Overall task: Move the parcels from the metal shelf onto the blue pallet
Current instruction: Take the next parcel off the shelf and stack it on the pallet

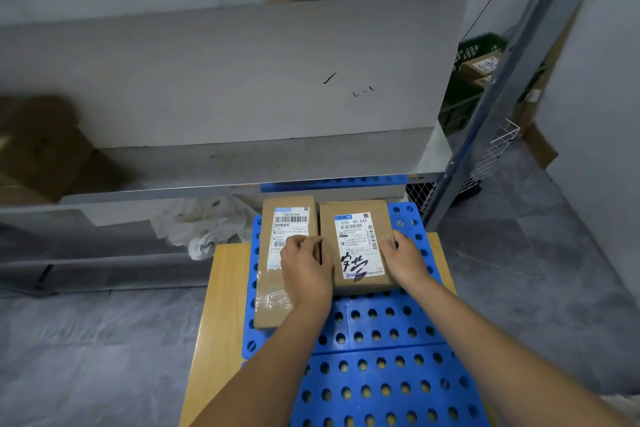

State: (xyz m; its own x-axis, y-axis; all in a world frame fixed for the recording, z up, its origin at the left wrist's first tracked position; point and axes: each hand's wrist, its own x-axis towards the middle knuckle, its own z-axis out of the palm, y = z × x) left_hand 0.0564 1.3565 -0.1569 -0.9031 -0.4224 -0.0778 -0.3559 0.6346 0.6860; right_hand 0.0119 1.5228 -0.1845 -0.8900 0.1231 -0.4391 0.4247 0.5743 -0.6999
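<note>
Blue perforated pallet (pixel 374 388) on a light wooden board (pixel 221 305) over grey floor (pixel 86 357), long parcel (pixel 272 312) and shorter parcel (pixel 358 246) side by side at the pallet's far end, blurred cardboard box (pixel 45 149) on the metal shelf (pixel 242 161)

I am in a parcel storeroom or small warehouse. Evidence: a grey metal shelf (pixel 242 159) on steel uprights. Directly in front of it, a blue pallet (pixel 381 378) carries cardboard parcels (pixel 356 243) with barcode shipping labels. Behind the shelf to the right, a green crate (pixel 474 48) holds more labelled boxes. Below the shelf is a grey concrete floor (pixel 86 340).
</note>
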